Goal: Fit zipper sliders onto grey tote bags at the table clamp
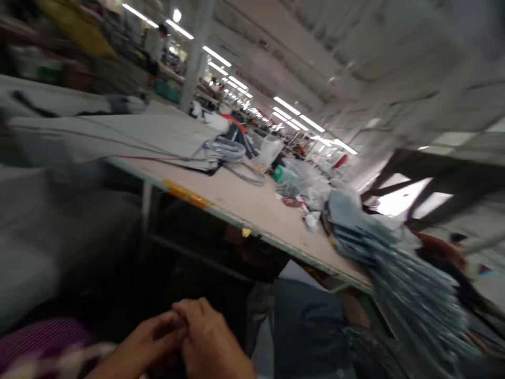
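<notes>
My left hand (152, 339) and my right hand (211, 342) meet at the bottom of the head view, below the edge of a long wooden worktable (252, 202). The fingers of both are curled and pressed together. Whatever they pinch is hidden between them. A striped purple sleeve (47, 342) covers my left forearm. A stack of grey-blue fabric pieces (394, 263) hangs over the table's right end, blurred by motion.
Pale cloth (130, 137) lies spread over the table's far left. A coil of grey cord (229, 152), clear plastic bags (303, 181) and small clutter sit mid-table. Dark fabric (307, 321) lies under the table. A person in orange (437, 250) is at right.
</notes>
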`<state>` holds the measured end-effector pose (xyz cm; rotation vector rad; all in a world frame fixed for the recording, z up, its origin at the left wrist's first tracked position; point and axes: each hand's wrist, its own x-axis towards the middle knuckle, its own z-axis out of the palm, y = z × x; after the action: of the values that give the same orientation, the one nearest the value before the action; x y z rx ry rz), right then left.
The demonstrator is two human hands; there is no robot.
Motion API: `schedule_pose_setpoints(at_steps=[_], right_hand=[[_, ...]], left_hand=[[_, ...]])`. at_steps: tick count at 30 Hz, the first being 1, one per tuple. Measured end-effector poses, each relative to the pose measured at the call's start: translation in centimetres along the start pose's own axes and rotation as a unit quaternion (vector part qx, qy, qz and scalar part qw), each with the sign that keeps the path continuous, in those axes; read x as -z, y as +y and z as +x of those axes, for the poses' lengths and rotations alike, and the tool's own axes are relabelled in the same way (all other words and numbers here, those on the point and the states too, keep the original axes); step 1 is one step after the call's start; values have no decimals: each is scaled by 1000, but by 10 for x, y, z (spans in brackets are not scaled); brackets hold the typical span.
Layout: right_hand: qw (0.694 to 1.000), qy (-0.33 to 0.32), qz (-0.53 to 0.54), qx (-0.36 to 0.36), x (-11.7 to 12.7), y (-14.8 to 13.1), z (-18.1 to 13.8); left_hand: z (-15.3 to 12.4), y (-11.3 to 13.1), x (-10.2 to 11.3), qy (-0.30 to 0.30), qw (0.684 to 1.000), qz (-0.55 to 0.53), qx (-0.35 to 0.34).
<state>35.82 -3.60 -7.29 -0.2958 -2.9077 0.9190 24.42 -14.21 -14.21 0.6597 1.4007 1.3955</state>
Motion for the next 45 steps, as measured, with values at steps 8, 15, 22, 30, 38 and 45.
schedule_pose_setpoints(at_steps=[8, 15, 22, 30, 38, 45], right_hand=[[993, -82, 89, 11, -2, -7, 11], [968, 21, 251, -12, -19, 11, 10], [953, 98, 285, 19, -34, 25, 11], [970, 194, 79, 124, -19, 33, 19], [915, 384, -94, 80, 50, 47, 39], [858, 458, -212, 95, 89, 56, 63]], left_hand=[[-33, -10, 7, 67, 994, -85, 10], [-43, -2, 2, 150, 978, -140, -45], [-38, 2, 8, 149, 979, -132, -31], [-26, -12, 10, 141, 983, -113, 18], [-38, -71, 67, 208, 968, 121, 68], [-47, -105, 96, 255, 952, 132, 104]])
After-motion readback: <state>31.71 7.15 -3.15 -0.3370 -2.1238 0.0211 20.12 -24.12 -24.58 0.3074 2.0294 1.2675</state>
